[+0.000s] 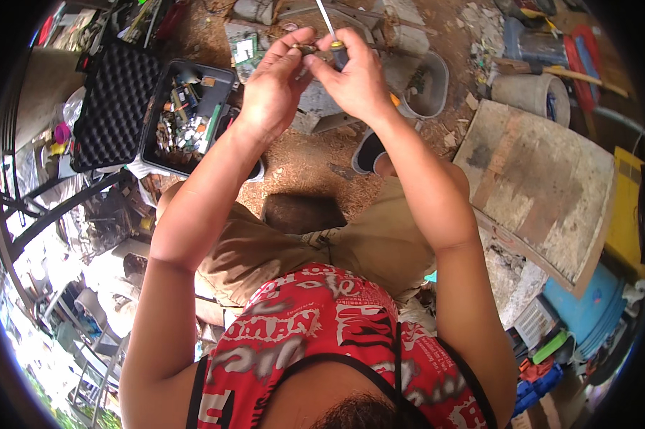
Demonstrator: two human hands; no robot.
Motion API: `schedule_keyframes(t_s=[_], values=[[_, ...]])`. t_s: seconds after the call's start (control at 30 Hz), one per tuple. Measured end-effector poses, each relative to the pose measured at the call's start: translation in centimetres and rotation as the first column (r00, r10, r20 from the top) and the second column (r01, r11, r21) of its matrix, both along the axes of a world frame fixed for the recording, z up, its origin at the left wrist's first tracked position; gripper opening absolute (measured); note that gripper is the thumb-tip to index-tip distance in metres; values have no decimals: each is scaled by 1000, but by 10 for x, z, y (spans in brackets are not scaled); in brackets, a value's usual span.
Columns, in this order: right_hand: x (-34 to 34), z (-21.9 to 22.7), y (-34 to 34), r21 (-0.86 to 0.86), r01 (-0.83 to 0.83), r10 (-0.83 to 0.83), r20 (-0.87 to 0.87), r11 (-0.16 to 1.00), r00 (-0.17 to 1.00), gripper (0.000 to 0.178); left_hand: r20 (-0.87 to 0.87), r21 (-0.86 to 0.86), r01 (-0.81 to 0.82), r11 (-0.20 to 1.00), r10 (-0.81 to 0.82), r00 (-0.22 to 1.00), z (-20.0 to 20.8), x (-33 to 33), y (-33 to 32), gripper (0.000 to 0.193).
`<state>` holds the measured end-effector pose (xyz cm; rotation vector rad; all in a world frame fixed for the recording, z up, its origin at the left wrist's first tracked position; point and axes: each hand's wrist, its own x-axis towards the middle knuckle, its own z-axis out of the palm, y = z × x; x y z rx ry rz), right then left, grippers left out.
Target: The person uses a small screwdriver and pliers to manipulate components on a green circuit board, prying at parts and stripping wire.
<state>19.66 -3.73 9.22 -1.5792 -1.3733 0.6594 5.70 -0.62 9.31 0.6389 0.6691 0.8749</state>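
The small part (304, 49) is up between the fingertips of both hands, above the ground. The left hand (276, 75) pinches it; the right hand (355, 79) has its thumb against it and also grasps a screwdriver (340, 57), whose shaft points away from the part. The work looks midway: the part is in hand, not set down, and the driver is off it; whether anything has been undone is too small to tell. Loose scraps (190, 132) already lie in the open black case (219, 80).

Beyond the hands lies a green circuit board (242, 53), with a grey tub (445, 84) to the right. Brown, littered ground (304, 175) runs below. A stained panel (544, 189), a bucket (512, 89) and a blue container (587, 307) crowd the right side.
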Motion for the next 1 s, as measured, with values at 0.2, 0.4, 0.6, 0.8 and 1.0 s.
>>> schedule_keyframes(t_s=[0.2,0.4,0.6,0.8,1.0], values=[[26,15,-16,-91,-95,62,-316,991,947,30,73,40,137,990,-140,987,12,10,-6,41],[141,32,-31,-29,278,-273,-309,960,911,35,-215,224,55,973,-5,977,19,-4,14,52],[233,-42,-89,-432,510,-549,39,744,835,36,-306,304,-49,951,146,941,4,-50,64,35],[170,10,-70,-432,270,-308,-19,861,951,21,-893,449,537,714,382,239,-23,-111,100,40],[57,14,-27,-360,-201,198,-44,911,979,21,-908,286,690,664,419,-26,-54,-94,87,49]])
